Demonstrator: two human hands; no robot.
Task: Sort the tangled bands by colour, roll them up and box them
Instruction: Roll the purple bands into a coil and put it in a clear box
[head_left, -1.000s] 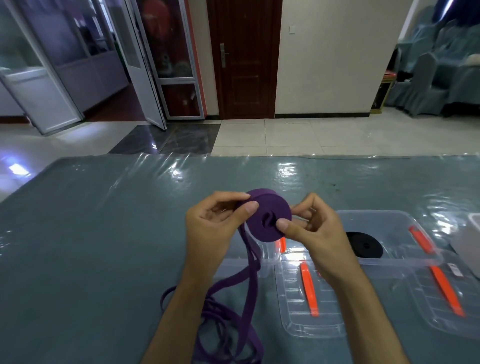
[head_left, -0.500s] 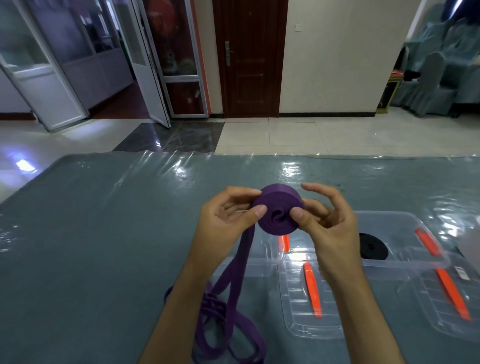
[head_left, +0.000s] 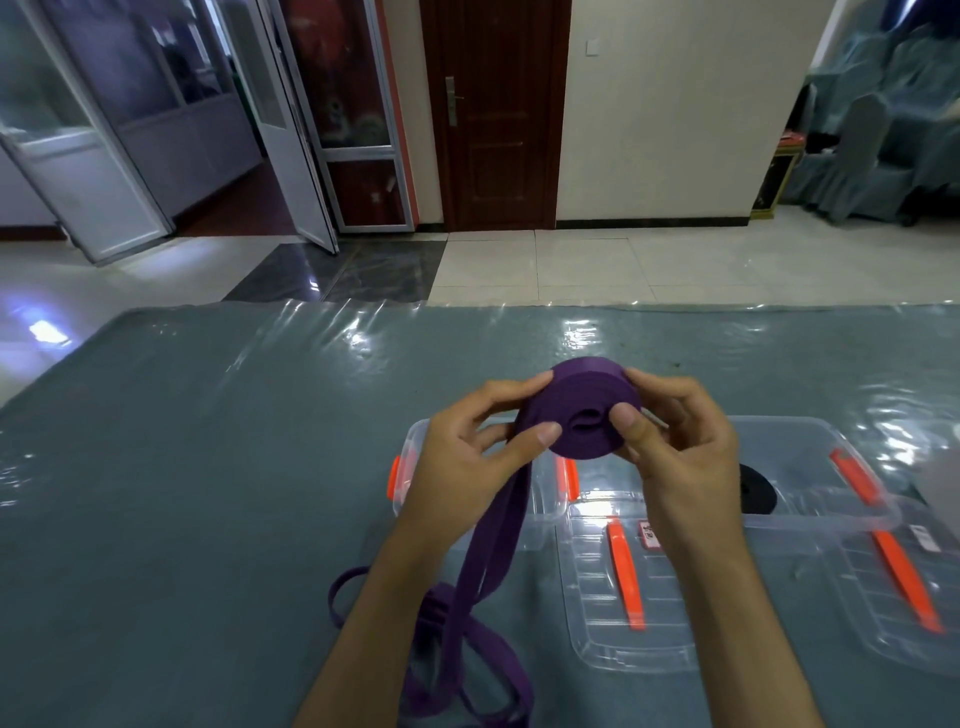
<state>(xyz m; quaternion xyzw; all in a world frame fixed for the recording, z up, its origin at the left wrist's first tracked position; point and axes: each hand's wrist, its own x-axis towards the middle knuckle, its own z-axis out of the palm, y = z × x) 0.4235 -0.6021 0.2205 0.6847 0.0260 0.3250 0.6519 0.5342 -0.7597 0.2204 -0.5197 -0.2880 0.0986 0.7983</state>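
Nearest you, the loose tail (head_left: 467, 649) of a purple band lies in tangled loops on the grey-green table (head_left: 182, 493) between your forearms, and one strand climbs from it to your hands. Your left hand (head_left: 467, 467) and right hand (head_left: 680, 457) hold a purple roll (head_left: 576, 410) in the air between them, each with its thumb pressed on the near face and its fingers curled round the rim and back. The roll looks thick, yet the slack on the table suggests a fair length is left to wind. Below and beyond your hands stand clear boxes with orange clips: an open left box (head_left: 540, 512), its inside mostly hidden by your hand, and a right box (head_left: 810, 447) holding a rolled black band (head_left: 758, 488). Two clear lids (head_left: 623, 623) lie flat in front of them. So one black roll seems boxed, and the purple one is not yet done. No other bands show.
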